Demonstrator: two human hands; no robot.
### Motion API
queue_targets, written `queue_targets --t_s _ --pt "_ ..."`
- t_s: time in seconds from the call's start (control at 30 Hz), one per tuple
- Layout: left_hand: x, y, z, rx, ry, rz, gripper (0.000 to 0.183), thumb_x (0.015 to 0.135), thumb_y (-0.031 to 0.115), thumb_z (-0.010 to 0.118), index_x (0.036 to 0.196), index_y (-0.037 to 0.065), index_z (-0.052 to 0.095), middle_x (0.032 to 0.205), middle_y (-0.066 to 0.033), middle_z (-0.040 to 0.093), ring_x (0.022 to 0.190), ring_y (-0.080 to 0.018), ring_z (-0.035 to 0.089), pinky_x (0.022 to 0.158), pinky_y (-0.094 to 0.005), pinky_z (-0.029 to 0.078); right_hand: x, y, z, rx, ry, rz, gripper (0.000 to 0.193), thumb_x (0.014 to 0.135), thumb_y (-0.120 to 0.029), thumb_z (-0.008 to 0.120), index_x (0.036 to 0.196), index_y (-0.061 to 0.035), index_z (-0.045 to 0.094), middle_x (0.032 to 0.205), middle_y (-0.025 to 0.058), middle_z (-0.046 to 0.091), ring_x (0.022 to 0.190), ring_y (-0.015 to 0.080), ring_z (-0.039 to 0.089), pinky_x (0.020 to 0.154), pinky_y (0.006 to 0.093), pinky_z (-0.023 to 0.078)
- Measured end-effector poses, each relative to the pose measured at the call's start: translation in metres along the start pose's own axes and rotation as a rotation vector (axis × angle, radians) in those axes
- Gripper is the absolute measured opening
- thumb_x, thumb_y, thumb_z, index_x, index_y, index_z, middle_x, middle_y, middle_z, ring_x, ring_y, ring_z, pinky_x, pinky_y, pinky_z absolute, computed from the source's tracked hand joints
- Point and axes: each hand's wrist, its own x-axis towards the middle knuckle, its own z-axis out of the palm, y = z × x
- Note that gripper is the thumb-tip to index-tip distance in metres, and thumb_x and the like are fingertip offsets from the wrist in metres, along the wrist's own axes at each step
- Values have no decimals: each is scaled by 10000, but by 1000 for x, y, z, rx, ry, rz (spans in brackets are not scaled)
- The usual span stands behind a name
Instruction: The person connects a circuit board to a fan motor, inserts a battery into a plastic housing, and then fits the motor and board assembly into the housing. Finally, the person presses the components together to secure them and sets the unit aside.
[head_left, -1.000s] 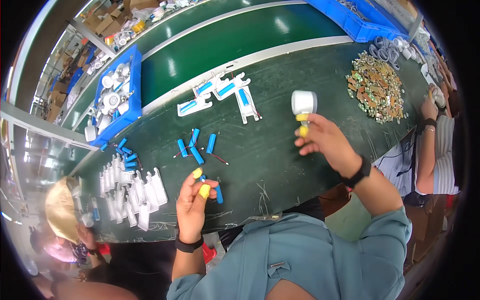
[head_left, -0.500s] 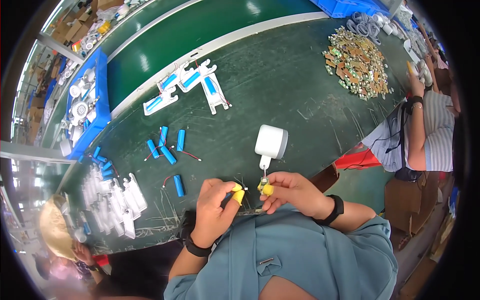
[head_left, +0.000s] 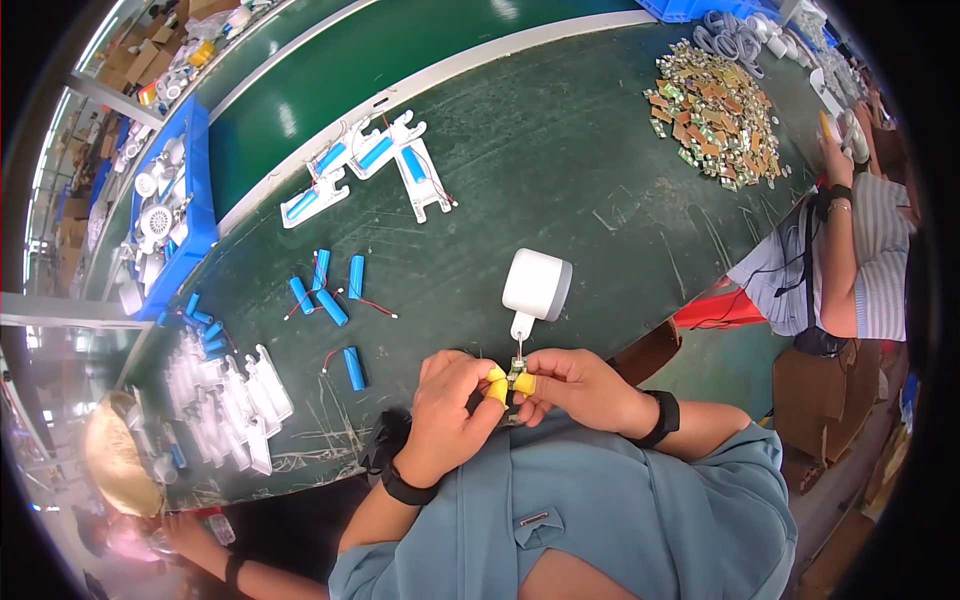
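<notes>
Green board [head_left: 517,367] — apparently pinched by right hand [head_left: 592,390], left hand [head_left: 447,412] close.

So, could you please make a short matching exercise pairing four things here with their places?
1. Cylindrical white plastic housing
2. Heap of small green and brown circuit boards
3. Blue plastic crate of white parts
4. Yellow finger covers

A. Upper right of the picture
B. On the wearer's left hand and right hand
C. Just beyond both hands
D. Left side of the picture

Pairs: 1-C, 2-A, 3-D, 4-B
</notes>
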Motion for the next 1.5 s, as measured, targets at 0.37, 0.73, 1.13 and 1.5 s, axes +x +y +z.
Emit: queue_targets --t_s 0.37,0.73,1.13,1.5 --pt "13 -6 -11 3 -178 31 231 714 78 666 932 50 597 762 -50 586 789 -271 567 815 -400 415 -1 5 11 -288 93 -154 137 1013 -5 451 1044 31 579 895 80 670 744 109 683 645 256 575" --pt "27 -1 -21 79 -355 6 186 720 103 654 884 49 584 738 -44 580 772 -258 566 817 -388 404 -1 9 14 -440 138 -285 141 989 55 452 1039 52 584 883 95 644 741 135 705 612 258 581" --pt "20 -2 -7 -9 -229 -24 194 691 20 630 874 56 579 732 -52 510 736 -255 511 774 -364 396 0 14 15 -468 187 -331 116 956 52 459 1021 69 555 855 144 613 661 184 697 561 305 563" --pt "28 -6 -21 -12 -357 28 205 730 24 603 932 44 583 814 -74 539 792 -269 518 815 -372 405 -1 7 4 -434 27 -267 156 991 17 464 1070 65 590 972 125 678 805 173 724 676 278 603"
